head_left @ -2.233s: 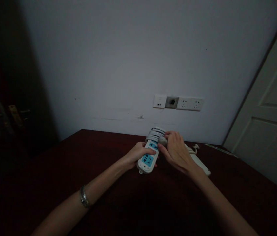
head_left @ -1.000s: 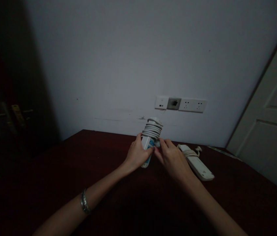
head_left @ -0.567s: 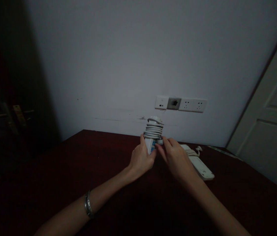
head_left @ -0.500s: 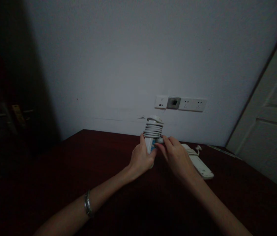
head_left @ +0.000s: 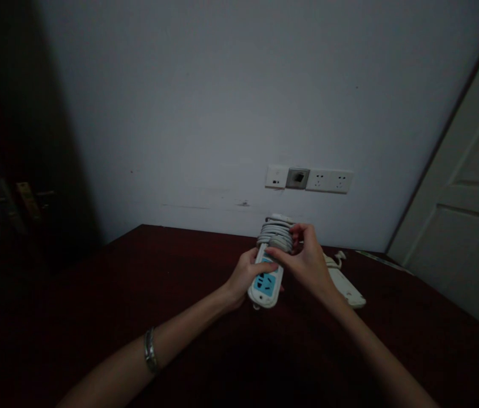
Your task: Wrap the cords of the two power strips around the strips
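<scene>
A white power strip [head_left: 265,300] with blue socket faces is held up at a tilt above the table, sockets toward me. My left hand [head_left: 243,279] grips it around the middle, thumb across the sockets. Its grey-white cord [head_left: 274,228] is wound in several turns around the far end. My right hand [head_left: 307,260] is closed at the right side of these turns, its thumb and fingers around the rounded grey plug [head_left: 280,243], which lies against the coil. Part of the plug is hidden by the fingers.
A second white power strip [head_left: 347,289], with its cord wrapped, lies on the dark red table [head_left: 188,255] to the right. Wall sockets [head_left: 328,181] sit above the table's back edge. A white door [head_left: 469,226] stands at right, and a dark door with a handle at left.
The power strip has turned and tipped so its blue sockets now face me, and its wound end is lower and further right. My right hand has shifted up beside the cord turns.
</scene>
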A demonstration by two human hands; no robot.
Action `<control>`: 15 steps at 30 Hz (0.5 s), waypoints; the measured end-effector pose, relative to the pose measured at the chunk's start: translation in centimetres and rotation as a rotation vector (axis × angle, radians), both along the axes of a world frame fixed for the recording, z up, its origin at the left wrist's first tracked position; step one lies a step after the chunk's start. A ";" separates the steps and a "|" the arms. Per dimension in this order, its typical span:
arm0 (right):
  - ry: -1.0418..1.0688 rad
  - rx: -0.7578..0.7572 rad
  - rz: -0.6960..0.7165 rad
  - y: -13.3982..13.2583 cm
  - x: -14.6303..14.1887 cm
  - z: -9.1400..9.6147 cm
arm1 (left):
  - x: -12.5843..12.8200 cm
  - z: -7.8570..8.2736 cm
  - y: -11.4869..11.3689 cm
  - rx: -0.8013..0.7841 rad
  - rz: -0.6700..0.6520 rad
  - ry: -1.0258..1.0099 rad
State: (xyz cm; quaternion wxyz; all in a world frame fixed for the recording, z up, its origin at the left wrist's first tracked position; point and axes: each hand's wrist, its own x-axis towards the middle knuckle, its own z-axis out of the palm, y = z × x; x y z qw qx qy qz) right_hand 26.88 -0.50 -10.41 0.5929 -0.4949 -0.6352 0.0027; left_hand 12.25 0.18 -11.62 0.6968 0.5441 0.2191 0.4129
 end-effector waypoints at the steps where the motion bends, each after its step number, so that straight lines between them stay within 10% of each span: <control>1: -0.015 -0.010 0.026 -0.1 0.0 0.1 | -0.1 0.0 0.2 -0.002 -0.017 -0.012; 15: 0.104 -0.066 0.096 1.1 1.0 -0.6 | -0.6 -0.2 1.6 0.037 0.014 -0.031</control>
